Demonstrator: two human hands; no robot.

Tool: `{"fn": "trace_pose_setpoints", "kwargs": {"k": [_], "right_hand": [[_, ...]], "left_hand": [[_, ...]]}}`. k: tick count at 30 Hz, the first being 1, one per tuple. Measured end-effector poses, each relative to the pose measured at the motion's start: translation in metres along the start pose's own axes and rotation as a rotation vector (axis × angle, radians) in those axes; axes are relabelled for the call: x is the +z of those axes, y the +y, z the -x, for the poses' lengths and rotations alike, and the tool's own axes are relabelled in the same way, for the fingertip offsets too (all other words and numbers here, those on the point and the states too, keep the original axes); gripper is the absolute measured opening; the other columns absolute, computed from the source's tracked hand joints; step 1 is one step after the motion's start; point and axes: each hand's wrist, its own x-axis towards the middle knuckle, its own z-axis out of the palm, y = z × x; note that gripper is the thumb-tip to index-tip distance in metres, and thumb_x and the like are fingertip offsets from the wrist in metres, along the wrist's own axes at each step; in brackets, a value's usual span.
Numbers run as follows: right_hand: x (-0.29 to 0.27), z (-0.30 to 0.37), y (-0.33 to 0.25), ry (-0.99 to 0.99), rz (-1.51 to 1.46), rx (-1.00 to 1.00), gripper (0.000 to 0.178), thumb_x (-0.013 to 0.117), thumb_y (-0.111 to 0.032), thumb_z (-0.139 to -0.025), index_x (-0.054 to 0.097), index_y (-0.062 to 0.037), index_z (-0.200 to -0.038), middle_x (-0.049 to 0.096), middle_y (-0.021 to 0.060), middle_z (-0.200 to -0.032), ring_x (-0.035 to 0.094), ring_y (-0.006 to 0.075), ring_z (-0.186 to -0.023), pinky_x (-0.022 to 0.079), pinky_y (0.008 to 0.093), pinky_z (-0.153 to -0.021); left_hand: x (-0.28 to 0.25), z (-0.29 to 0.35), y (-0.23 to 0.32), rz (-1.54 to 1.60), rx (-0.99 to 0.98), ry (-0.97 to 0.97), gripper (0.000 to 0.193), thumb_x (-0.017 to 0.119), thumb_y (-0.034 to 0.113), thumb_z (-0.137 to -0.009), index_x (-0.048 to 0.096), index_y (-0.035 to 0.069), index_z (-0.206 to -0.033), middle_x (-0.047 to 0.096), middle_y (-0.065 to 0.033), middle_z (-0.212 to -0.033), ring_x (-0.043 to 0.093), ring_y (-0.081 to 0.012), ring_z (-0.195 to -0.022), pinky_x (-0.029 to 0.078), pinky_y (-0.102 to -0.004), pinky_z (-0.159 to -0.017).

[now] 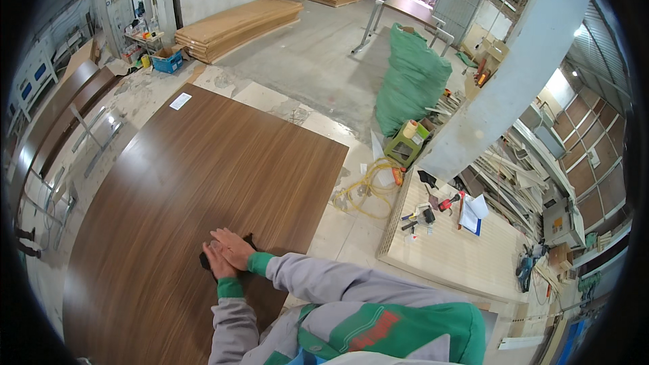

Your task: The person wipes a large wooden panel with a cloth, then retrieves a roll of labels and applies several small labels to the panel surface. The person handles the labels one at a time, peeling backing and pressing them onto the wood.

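Note:
A large dark brown wood-grain panel lies in front of me, with a small white label near its far left corner. Toward its near edge, both my hands are pressed close together over a bunched black cloth. My left hand holds the cloth down against the panel. Beside and partly across it, my right hand bears on the cloth too, its fingers extended and close together. Only dark edges of the cloth show on either side; the rest is hidden beneath my palms.
A pale bench at right carries a red-and-black tool and a clipboard. Yellow hose lies coiled on the floor beside a green crate. Farther off stand a green sack, stacked boards and a pillar.

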Motion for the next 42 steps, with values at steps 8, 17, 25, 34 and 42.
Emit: {"fn": "trace_pose_setpoints", "kwargs": {"k": [8, 17, 25, 34, 42], "right_hand": [[-0.034, 0.023, 0.062, -0.091, 0.530, -0.222, 0.077, 0.072, -0.039, -0.087, 0.044, -0.0067, -0.151, 0.027, 0.0247, -0.163, 0.020, 0.0419, -0.154, 0.016, 0.0524, -0.126], [-0.287, -0.048, 0.196, 0.506, 1.010, 0.384, 0.068, 0.057, -0.043, -0.096, 0.047, 0.0024, -0.146, 0.036, 0.0265, -0.157, 0.028, 0.0433, -0.148, 0.020, 0.0555, -0.122], [-0.051, -0.082, 0.077, 0.042, 0.487, -0.397, 0.066, 0.070, -0.043, -0.082, 0.061, -0.0017, -0.133, 0.049, 0.0251, -0.145, 0.038, 0.0445, -0.141, 0.028, 0.0594, -0.117], [0.001, -0.155, 0.050, -0.081, 0.450, -0.479, 0.069, 0.066, -0.044, -0.083, 0.057, -0.0015, -0.137, 0.047, 0.0240, -0.150, 0.033, 0.0422, -0.146, 0.022, 0.0585, -0.123], [-0.216, -0.251, 0.202, 0.223, 0.803, 0.067, 0.060, 0.053, -0.052, -0.095, 0.056, -0.0060, -0.134, 0.048, 0.0204, -0.146, 0.040, 0.0400, -0.137, 0.029, 0.0543, -0.112]], "left_hand": [[-0.079, -0.029, 0.064, -1.628, 0.176, 0.383, 0.070, 0.044, 0.051, -0.106, 0.031, 0.006, -0.158, 0.031, -0.0221, -0.163, 0.029, -0.0360, -0.151, 0.025, -0.0522, -0.121], [-0.085, -0.029, 0.083, -1.836, -0.187, 0.534, 0.078, 0.041, 0.059, -0.103, 0.023, 0.012, -0.162, 0.018, -0.0142, -0.169, 0.014, -0.0295, -0.157, 0.011, -0.0514, -0.127], [-0.117, -0.047, 0.061, -1.850, -0.062, 0.562, 0.064, 0.034, 0.052, -0.108, 0.030, 0.015, -0.160, 0.024, -0.0111, -0.168, 0.020, -0.0287, -0.156, 0.015, -0.0510, -0.126], [-0.132, -0.060, 0.051, -1.837, 0.047, 0.529, 0.063, 0.037, 0.046, -0.108, 0.035, 0.007, -0.157, 0.031, -0.0170, -0.164, 0.026, -0.0329, -0.153, 0.019, -0.0513, -0.124], [-0.128, -0.064, 0.038, -1.805, 0.089, 0.547, 0.066, 0.040, 0.049, -0.106, 0.034, 0.008, -0.158, 0.028, -0.0160, -0.166, 0.025, -0.0330, -0.153, 0.019, -0.0507, -0.124]]}}
